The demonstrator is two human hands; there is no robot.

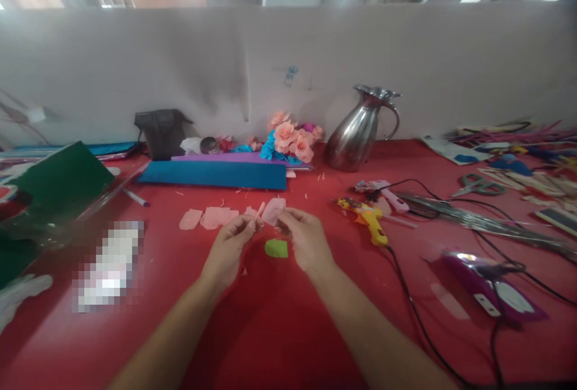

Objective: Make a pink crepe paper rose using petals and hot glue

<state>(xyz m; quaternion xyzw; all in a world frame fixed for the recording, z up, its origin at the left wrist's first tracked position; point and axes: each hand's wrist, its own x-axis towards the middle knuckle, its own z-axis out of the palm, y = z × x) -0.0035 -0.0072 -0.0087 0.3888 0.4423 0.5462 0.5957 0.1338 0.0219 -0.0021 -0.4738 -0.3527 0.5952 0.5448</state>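
Over the red table, my left hand (229, 250) is closed in a pinch on a narrow pink paper piece (260, 210). My right hand (310, 242) pinches a pale pink paper petal (272, 212) by its right side, close to the left fingertips. Just below them lies a green petal-shaped piece (276, 249). Several cut pink petals (216, 217) are spread in a row to the left, partly behind my left hand.
A blue sheet (211, 175), pink paper flowers (292, 139) and a steel jug (356, 131) stand at the back. To the right are a yellow glue gun (371, 225), a pink glue gun (393, 199), cords, scissors (478, 185) and a purple iron-like device (493, 288). Green sheets (67, 179) lie left.
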